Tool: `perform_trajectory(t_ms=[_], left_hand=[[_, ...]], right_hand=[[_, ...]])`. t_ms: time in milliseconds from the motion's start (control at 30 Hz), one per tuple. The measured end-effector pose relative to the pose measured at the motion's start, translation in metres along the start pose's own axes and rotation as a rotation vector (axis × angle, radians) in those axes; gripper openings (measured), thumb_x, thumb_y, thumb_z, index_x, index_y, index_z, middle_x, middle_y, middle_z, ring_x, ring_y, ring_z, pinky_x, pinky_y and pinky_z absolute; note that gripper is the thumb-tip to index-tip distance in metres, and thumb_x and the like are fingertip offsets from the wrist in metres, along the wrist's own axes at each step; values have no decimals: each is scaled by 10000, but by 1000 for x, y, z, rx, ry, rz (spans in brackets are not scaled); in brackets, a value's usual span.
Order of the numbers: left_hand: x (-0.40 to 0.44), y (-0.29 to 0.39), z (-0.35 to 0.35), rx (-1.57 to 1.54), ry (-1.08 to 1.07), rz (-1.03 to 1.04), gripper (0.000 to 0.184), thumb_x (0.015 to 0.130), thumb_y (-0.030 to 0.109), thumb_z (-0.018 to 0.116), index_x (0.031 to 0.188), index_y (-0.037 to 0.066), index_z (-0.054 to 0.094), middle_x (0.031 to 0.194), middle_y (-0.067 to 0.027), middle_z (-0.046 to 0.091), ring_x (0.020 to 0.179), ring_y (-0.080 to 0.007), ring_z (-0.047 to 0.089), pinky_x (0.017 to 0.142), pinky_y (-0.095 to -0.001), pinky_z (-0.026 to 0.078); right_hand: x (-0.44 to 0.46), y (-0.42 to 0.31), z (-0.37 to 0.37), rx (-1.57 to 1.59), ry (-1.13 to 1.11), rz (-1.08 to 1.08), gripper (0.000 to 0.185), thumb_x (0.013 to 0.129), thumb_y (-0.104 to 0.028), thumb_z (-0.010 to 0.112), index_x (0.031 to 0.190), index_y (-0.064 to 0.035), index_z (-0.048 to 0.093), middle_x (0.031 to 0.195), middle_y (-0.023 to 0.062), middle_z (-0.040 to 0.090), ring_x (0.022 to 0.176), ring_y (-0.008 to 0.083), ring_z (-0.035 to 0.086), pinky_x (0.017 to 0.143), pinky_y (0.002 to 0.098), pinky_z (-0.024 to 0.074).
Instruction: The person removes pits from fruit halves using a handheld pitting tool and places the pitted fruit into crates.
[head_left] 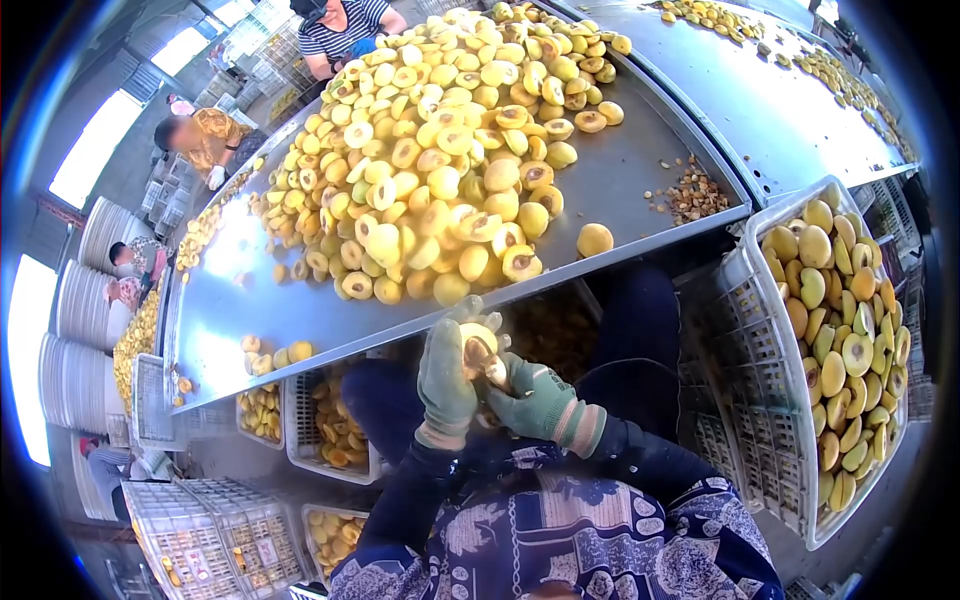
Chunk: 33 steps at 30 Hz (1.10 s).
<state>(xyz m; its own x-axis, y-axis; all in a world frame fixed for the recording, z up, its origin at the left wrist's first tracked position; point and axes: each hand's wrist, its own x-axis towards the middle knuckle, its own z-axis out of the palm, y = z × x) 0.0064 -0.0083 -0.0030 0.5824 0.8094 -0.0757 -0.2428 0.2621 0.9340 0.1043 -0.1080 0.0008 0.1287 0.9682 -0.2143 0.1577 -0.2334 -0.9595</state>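
Gloved left hand curls round a cut stone-fruit half; gloved right hand bends in against it, its own hold unclear. Beyond, a metal table bears heaped halves.

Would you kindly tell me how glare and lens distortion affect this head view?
Head view: strong glare whitens the left side of the grey metal table; the bright slanted window opening at left is washed out; wide-angle distortion bends the scene inside a dark, blue-fringed border; the opened yellow fruit in the green-gloved left hand stays readable.
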Motion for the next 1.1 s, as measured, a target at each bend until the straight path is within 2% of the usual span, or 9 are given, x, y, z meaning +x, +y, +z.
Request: perform_trajectory(t_ms=[133, 367, 467, 500, 567, 700, 767, 867, 1100], left_hand=[[2, -2, -5, 144, 5, 70, 533, 1012, 406, 413, 1244, -60, 526, 1142, -167, 627, 930, -312, 668, 815, -363, 561], [9, 3, -18, 232, -226, -233, 449, 1015, 343, 409, 1163, -54, 559, 1126, -145, 639, 948, -300, 664, 805, -355, 564], [23, 1, -31, 651, -550, 18, 435, 1014, 334, 415, 1163, -46, 563, 1158, -156, 625, 974, -303, 655, 830, -364, 558], [17, 9, -15, 197, -232, -467, 429, 1007, 328, 437, 1186, -41, 562, 1205, -156, 602, 1029, -310, 637, 878, -376, 539], [12, 4, -13, 50, -175, -339, 391, 993, 298, 492, 1183, -35, 569, 1183, -116, 616, 993, -264, 648, 845, -339, 543], [-1, -5, -8, 31, -8, -193, 353, 957, 266, 576, 1135, -36, 611, 1129, -114, 647, 939, -225, 660, 815, -331, 556], [-3, -6, -6, 27, 46, -184, 325, 964, 256, 563, 1082, -37, 639, 1092, -125, 661, 888, -208, 661, 811, -340, 564], [-1, -20, -17, 58, 37, -106, 470, 986, 364, 498, 1170, -60, 587, 1145, -167, 632, 910, -304, 674, 805, -362, 559], [-8, -4, -7, -4, 78, -195, 385, 988, 294, 520, 1127, -52, 615, 1086, -131, 650, 872, -200, 646, 819, -371, 566]], right_hand=[[8, 25, 1, 63, -10, -87, 348, 899, -257, 591, 1187, -62, 576, 1074, 148, 656, 1004, 283, 633, 873, 340, 490], [8, 15, -24, -159, -296, 150, 417, 880, -372, 590, 1179, -82, 594, 1059, 166, 665, 986, 326, 637, 875, 376, 487], [18, 40, -20, -242, -378, 111, 398, 889, -371, 592, 1174, -93, 594, 1030, 133, 674, 924, 275, 660, 841, 347, 503], [15, 34, -22, -59, -395, 217, 385, 890, -358, 600, 1174, -98, 592, 1001, 114, 671, 879, 239, 657, 791, 328, 512], [7, 15, -28, 306, -422, 425, 360, 893, -331, 616, 1174, -108, 588, 943, 76, 664, 788, 168, 653, 691, 289, 530], [2, 15, -10, 652, -365, 216, 257, 880, -274, 643, 1054, -94, 584, 763, 18, 606, 562, 92, 547, 462, 228, 448], [2, 13, -10, 590, -405, 369, 223, 876, -274, 651, 992, -97, 578, 725, 13, 583, 533, 89, 521, 455, 226, 433], [2, 16, -13, 670, -486, 430, 227, 868, -277, 665, 959, -98, 559, 678, 12, 548, 505, 94, 499, 441, 240, 422], [0, 5, -10, 507, -416, 471, 226, 871, -256, 657, 972, -69, 582, 645, 11, 538, 481, 86, 490, 419, 220, 394]])
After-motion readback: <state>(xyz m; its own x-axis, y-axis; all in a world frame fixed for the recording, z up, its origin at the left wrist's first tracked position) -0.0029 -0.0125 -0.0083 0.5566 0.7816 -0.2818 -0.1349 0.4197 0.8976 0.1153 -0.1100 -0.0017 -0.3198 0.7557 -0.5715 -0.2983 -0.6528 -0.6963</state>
